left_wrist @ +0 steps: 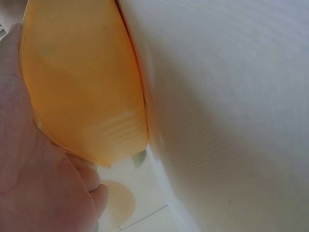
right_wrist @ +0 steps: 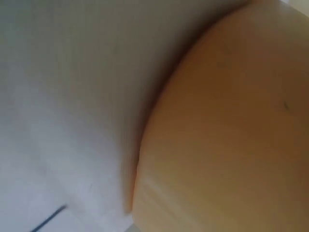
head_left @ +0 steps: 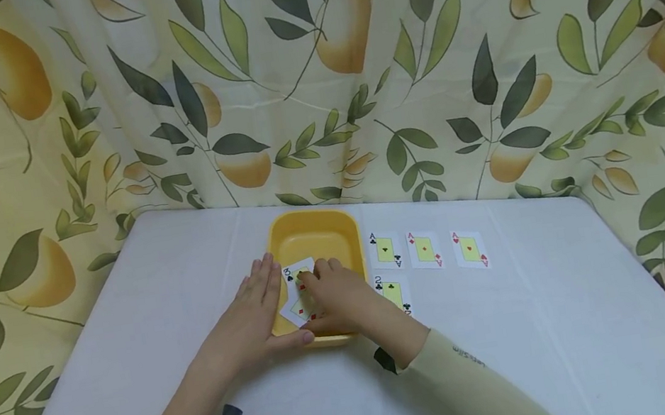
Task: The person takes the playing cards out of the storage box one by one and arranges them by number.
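A yellow plastic tray (head_left: 344, 223) stands on the table, with a few playing cards (head_left: 292, 274) lying overlapped inside; a black 3 and red diamonds show. My left hand (head_left: 246, 321) lies along the tray's left rim with straight fingers, its thumb across the near corner. In the left wrist view, that palm rests against the tray's side wall (left_wrist: 87, 87). My right hand (head_left: 342, 296) reaches inside with curled fingers and pinches at the cards, covering their right part. The right wrist view shows only the tray's outer wall (right_wrist: 231, 125) and the cloth.
Right of the tray lie an ace of clubs (head_left: 385, 250), an ace of diamonds (head_left: 425, 249) and an ace of hearts (head_left: 470, 248) in a row. Below the first is a 2 of clubs (head_left: 392, 292), partly behind my right wrist. A fruit-patterned curtain (head_left: 303, 97) hangs behind the white-covered table (head_left: 553, 346).
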`<state>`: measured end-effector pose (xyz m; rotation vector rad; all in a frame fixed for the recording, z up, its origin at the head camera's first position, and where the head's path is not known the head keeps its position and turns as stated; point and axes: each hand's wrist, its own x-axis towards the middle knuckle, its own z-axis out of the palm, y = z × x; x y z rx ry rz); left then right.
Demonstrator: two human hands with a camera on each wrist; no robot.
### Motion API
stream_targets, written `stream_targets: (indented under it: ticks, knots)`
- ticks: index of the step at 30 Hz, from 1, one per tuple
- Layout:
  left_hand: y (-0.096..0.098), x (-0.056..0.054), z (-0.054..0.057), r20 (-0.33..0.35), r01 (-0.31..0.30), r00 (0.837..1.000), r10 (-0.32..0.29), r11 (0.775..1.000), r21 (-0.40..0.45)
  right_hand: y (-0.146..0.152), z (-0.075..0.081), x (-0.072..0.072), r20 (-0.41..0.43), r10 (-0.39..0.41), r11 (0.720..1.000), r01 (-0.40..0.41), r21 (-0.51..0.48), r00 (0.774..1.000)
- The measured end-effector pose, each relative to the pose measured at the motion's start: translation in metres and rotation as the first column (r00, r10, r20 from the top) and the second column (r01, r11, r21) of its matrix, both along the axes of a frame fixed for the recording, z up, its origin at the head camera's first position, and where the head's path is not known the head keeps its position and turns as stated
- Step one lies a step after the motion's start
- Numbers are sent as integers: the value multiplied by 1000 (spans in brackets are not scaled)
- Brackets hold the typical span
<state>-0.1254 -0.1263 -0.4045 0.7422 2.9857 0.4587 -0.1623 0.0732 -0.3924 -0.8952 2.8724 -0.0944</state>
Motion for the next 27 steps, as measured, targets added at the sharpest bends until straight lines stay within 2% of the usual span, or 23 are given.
stream_targets:
  ticks: [6, 14, 27]
  knots:
    - [0, 0, 0, 0, -4, 1000, 4, 1000, 6, -7, -3, -3, -1, -58, 996, 57, 61, 998]
    - [1, 0, 0, 9, -10, 1000, 10, 1000, 9, -10, -4, -7, 77, -123, 992, 121, 27, 989]
    - [2, 1, 1, 9, -9, 1000, 9, 1000, 8, -12, -4, -6, 28, -131, 991, 130, 22, 991]
